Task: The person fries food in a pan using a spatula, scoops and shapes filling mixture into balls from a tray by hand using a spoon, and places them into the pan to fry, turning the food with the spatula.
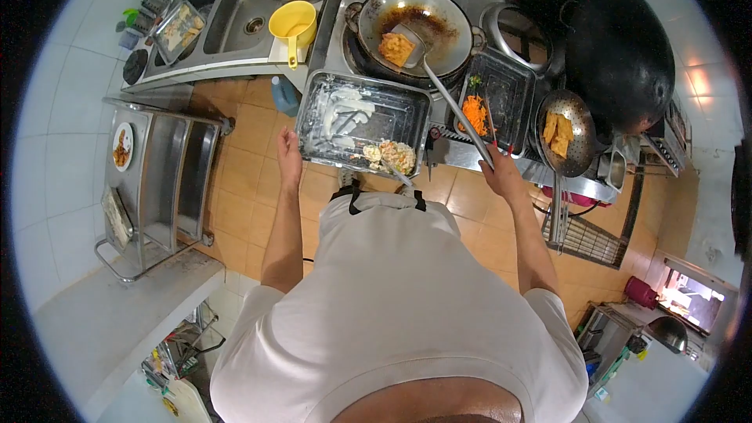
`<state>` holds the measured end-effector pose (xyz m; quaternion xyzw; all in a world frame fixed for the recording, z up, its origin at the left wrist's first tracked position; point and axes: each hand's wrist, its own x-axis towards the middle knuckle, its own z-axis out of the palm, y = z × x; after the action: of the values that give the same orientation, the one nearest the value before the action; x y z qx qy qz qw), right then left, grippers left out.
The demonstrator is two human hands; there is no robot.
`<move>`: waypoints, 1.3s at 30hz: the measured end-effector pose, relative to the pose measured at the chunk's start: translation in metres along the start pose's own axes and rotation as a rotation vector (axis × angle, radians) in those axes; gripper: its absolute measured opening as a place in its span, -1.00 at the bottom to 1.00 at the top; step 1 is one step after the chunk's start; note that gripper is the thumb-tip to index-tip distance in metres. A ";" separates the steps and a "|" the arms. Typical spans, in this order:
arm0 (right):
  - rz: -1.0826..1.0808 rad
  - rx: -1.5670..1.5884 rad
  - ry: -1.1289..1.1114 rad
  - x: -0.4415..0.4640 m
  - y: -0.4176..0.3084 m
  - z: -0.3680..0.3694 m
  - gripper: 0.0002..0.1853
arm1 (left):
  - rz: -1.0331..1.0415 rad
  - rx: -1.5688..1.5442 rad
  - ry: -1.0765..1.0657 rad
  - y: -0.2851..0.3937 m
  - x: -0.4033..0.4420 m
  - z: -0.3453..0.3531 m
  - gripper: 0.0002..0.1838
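My right hand (503, 175) is closed around the long metal handle of a wok spatula (450, 90). Its blade lies in the wok (442, 9), under or against a golden fried piece (395, 48); brown residue coats the wok's bottom. Beside the left edge of a clear rectangular tray (313, 121), my left hand (289, 155) is open, fingers stretched out; whether it touches the tray I cannot tell. White smears and a chopped mixed salad (397, 156) are in that tray. Shredded carrot (475, 113) sits in a second tray (509, 72), near my right hand.
A perforated strainer (576, 110) holding fried pieces (557, 135) rests at the right, before a large black wok (623, 55). At the left are a yellow dipper (293, 23), a sink (241, 27), a blue bottle (283, 96) and a metal trolley (160, 164) with a plate of food (123, 147).
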<state>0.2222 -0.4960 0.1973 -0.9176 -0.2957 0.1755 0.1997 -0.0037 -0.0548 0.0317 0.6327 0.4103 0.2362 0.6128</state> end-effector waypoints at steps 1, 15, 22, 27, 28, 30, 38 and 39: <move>-0.010 -0.011 0.008 0.000 0.000 0.000 -0.61 | 0.003 -0.014 0.002 -0.001 0.000 0.000 -0.46; -0.022 0.020 -0.025 0.004 -0.002 -0.006 -0.56 | -0.016 -0.047 -0.001 -0.004 0.001 0.001 -0.44; -0.004 0.029 -0.037 0.007 -0.004 -0.007 -0.60 | 0.003 -0.013 0.020 0.011 -0.004 0.003 -0.44; 0.003 0.057 -0.051 0.012 -0.013 -0.010 -0.61 | -0.025 -0.034 0.013 0.022 -0.010 0.004 -0.43; 0.004 0.078 -0.054 0.014 -0.014 -0.011 -0.61 | -0.024 -0.038 0.013 0.021 -0.009 0.005 -0.43; -0.006 0.070 -0.056 0.018 -0.013 -0.009 -0.62 | -0.025 -0.053 0.012 0.016 -0.006 0.004 -0.43; 0.055 0.037 -0.083 0.020 -0.014 -0.013 -0.60 | -0.029 -0.053 -0.010 0.005 -0.001 -0.001 -0.47; 0.063 0.025 -0.081 0.019 -0.011 -0.014 -0.60 | -0.029 -0.046 -0.008 0.006 -0.001 -0.001 -0.47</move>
<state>0.2377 -0.4801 0.2107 -0.9160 -0.2724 0.2223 0.1932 -0.0039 -0.0544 0.0381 0.6135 0.4115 0.2342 0.6320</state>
